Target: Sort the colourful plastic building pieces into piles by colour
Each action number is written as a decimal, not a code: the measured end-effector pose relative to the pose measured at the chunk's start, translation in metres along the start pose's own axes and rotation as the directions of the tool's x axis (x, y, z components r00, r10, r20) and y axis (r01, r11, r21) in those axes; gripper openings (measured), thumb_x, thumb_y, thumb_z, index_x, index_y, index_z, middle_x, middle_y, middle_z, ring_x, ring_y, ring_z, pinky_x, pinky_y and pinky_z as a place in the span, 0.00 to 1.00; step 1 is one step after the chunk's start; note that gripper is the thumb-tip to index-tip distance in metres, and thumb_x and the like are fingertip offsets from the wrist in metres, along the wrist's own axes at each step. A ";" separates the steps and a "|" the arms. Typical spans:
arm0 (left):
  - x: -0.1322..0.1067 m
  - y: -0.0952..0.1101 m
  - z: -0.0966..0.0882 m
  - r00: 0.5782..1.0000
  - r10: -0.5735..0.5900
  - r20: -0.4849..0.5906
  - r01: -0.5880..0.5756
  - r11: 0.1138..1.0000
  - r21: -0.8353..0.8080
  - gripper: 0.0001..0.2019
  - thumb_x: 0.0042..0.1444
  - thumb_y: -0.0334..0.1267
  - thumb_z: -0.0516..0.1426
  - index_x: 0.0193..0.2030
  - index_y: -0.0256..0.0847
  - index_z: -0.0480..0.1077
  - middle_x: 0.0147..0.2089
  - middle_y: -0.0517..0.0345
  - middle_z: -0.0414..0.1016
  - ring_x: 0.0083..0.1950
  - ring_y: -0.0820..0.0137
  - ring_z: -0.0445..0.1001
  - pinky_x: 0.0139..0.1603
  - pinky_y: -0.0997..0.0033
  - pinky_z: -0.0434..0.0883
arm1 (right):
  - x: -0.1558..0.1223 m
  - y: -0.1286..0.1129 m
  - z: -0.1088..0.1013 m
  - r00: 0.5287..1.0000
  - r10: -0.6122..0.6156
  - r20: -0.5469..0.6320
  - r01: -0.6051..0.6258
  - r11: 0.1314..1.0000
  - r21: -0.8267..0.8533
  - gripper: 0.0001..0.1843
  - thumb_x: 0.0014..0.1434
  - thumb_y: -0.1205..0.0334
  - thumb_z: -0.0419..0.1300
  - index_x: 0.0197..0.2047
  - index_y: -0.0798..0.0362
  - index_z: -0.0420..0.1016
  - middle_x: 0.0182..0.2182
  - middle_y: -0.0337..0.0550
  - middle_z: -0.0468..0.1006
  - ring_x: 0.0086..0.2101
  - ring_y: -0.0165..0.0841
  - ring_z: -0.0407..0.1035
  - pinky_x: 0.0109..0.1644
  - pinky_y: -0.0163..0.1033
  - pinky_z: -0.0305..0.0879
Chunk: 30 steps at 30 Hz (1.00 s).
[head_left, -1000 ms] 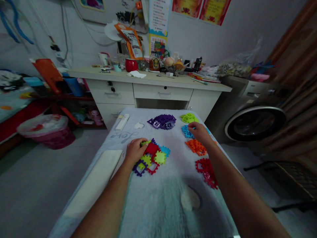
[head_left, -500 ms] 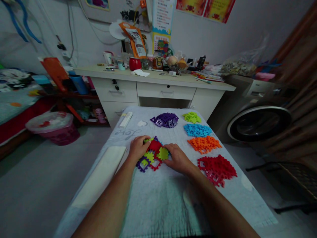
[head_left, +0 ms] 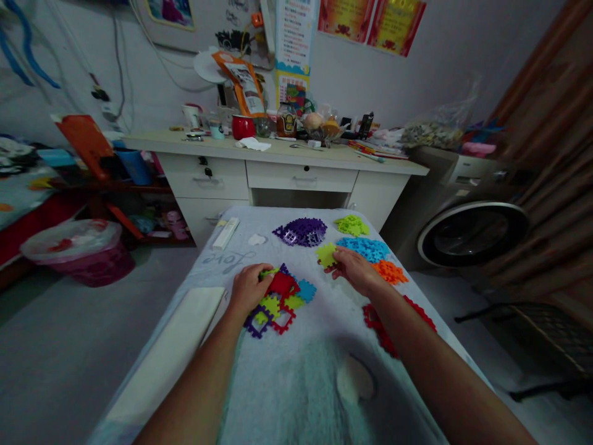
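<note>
As right fingers pinch a green tile, left fingers touch others.

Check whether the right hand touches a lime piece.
Touching. The head view shows the right hand gripping a lime piece by its edge.

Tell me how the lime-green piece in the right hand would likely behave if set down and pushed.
The lime-green piece seems fairly stiff, since it juts from the right hand without drooping. Looking thin and small, it is probably light and easily slid. Its toothed edge might snag on the cloth, which looks soft.
</note>
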State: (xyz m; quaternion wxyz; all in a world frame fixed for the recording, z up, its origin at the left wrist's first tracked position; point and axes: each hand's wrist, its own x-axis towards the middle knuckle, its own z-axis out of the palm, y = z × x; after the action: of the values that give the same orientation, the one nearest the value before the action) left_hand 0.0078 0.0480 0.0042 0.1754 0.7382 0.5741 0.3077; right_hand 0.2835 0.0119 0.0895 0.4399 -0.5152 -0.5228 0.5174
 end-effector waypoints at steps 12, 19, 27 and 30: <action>0.000 -0.002 0.002 1.000 -0.026 -0.003 0.026 1.000 -0.004 0.15 0.56 0.45 0.54 0.46 0.45 0.76 0.49 0.55 0.79 0.53 0.60 0.74 0.59 0.58 0.66 | 0.131 -0.001 -0.094 0.852 -0.137 -0.505 -0.245 0.748 -0.616 0.14 0.52 0.72 0.60 0.44 0.55 0.68 0.20 0.31 0.69 0.20 0.26 0.64 0.27 0.30 0.58; 0.000 0.000 0.001 1.000 -0.005 -0.011 0.004 1.000 -0.028 0.16 0.55 0.46 0.53 0.45 0.45 0.76 0.48 0.55 0.79 0.53 0.61 0.74 0.58 0.59 0.66 | 0.169 0.018 -0.099 0.854 -0.231 -0.467 -0.318 0.480 -0.818 0.15 0.51 0.77 0.56 0.41 0.55 0.74 0.40 0.47 0.79 0.38 0.34 0.72 0.41 0.34 0.62; -0.001 0.001 -0.001 1.000 -0.001 -0.022 0.000 0.999 -0.040 0.15 0.55 0.45 0.53 0.44 0.45 0.76 0.47 0.55 0.80 0.52 0.60 0.74 0.58 0.57 0.66 | 0.180 0.025 -0.097 0.860 -0.210 -0.466 -0.330 0.466 -0.821 0.21 0.50 0.78 0.55 0.46 0.55 0.75 0.43 0.48 0.79 0.42 0.36 0.72 0.45 0.35 0.63; -0.001 0.002 -0.002 1.000 -0.010 -0.015 0.009 0.999 -0.048 0.15 0.55 0.45 0.54 0.45 0.45 0.76 0.48 0.55 0.79 0.52 0.61 0.74 0.59 0.58 0.66 | 0.182 0.026 -0.096 0.858 -0.208 -0.469 -0.332 0.472 -0.817 0.21 0.49 0.77 0.56 0.46 0.55 0.75 0.41 0.47 0.79 0.41 0.36 0.72 0.45 0.35 0.64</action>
State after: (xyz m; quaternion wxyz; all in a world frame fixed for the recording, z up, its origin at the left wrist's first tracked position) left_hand 0.0079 0.0466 0.0061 0.1902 0.7287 0.5714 0.3261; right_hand 0.3657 0.1991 0.0578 0.2130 -0.8022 -0.5566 0.0355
